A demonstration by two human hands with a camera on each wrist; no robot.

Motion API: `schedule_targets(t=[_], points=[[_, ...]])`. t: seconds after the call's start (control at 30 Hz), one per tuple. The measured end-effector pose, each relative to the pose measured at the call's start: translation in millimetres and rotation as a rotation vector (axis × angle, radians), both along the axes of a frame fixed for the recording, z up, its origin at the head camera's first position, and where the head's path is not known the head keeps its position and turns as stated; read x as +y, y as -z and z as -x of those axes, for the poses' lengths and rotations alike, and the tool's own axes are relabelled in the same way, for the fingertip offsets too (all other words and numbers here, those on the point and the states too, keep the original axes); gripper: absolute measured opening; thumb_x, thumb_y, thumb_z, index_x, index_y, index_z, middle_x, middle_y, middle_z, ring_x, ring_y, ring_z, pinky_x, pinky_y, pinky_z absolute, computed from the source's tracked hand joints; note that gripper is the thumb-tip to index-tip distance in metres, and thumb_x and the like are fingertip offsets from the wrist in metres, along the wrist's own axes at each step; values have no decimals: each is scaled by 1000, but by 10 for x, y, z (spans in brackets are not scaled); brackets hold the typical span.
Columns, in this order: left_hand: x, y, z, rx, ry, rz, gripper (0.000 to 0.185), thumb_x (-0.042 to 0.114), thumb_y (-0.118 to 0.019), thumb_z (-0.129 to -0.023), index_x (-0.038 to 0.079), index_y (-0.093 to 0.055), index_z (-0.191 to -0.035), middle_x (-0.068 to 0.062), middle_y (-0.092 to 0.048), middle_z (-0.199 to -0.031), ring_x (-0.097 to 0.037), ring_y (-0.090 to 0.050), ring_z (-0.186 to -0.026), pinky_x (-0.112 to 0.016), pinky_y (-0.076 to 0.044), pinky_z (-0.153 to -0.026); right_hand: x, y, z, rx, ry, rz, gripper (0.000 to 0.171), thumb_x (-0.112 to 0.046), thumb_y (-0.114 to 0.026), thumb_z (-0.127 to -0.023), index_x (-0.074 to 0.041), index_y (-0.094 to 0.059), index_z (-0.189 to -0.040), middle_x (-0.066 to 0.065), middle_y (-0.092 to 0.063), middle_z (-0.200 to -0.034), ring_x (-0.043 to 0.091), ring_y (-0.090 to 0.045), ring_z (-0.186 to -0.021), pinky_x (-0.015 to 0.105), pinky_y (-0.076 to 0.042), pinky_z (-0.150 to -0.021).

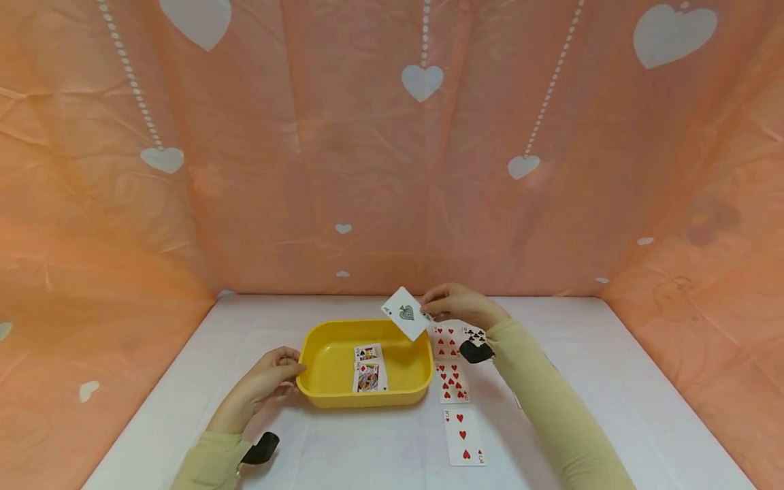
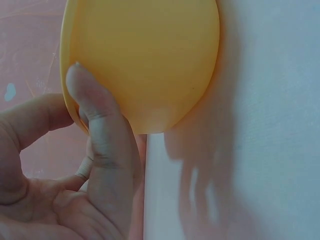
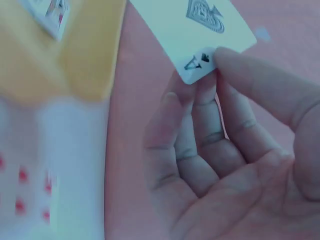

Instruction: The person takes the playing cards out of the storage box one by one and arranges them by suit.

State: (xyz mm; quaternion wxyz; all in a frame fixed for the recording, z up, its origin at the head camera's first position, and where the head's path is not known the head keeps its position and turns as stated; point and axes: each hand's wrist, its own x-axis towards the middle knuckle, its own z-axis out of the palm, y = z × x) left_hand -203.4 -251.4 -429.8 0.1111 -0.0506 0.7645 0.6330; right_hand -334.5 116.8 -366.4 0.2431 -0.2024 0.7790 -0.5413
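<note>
My left hand (image 1: pixel 269 378) pinches the left rim of a yellow plastic basin (image 1: pixel 324 400); the left wrist view has that basin's wall (image 2: pixel 150 55) between thumb and fingers. Two face cards (image 1: pixel 370 378) lie overlapping inside it. Above the basin's back right corner, my right hand (image 1: pixel 462 304) holds an ace of spades (image 1: pixel 404 313) tilted, face toward the camera. In the right wrist view the thumb and fingers pinch one corner of the ace (image 3: pixel 200 30).
Right of the basin lie heart cards: a three of hearts (image 1: pixel 463 439) in front, a higher heart card (image 1: pixel 453 384) behind it, another (image 1: pixel 447 344) farther back. A clubs card (image 1: pixel 474 335) is partly hidden by the right wrist. An orange curtain (image 1: pixel 367 170) with hearts surrounds the white table (image 1: pixel 367 449).
</note>
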Motion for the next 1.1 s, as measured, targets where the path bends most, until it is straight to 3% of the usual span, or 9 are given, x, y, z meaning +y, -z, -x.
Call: schedule_targets(t=[0.2,0.33,0.57,0.93,1.1], points=[[-29,36,8,10,17,-29,31,5,-57,-92,-9,-41,-114,-12,-57,-88,-15,-58,-66,-22,-51,-56,673,82,-44,3,97,58,26,-5,-61,-92,11,-57,-112,7,-62,-94,14,-58,-81,33,-53,-81],[-41,53,1,18,31,-47,30,5,-57,-92,-9,-40,-113,-11,-56,-87,-15,-58,-66,-23,-52,-57,1145,193,-100,-17,164,62,29,-5,-58,-94,13,-54,-115,6,-64,-94,12,-60,-79,30,-53,-78],[-49,38,6,34,23,-38,31,5,-58,-91,-9,-41,-113,-8,-53,-83,-14,-57,-62,-23,-51,-55,1770,356,-230,-80,342,78,23,-9,-61,-93,3,-59,-111,0,-64,-88,10,-61,-78,30,-54,-78],[-43,25,13,7,10,-31,29,5,-58,-91,-8,-42,-112,-12,-57,-89,-15,-57,-63,-22,-50,-55,2278,606,-394,-218,509,102,15,-3,-62,-90,4,-67,-103,3,-65,-91,13,-62,-76,27,-55,-73],[-42,25,15,8,11,-35,30,5,-58,-92,-8,-41,-113,-12,-56,-90,-15,-57,-62,-21,-50,-54,2321,709,-422,-203,546,100,14,1,-61,-90,7,-66,-101,4,-66,-88,10,-61,-73,25,-55,-71]])
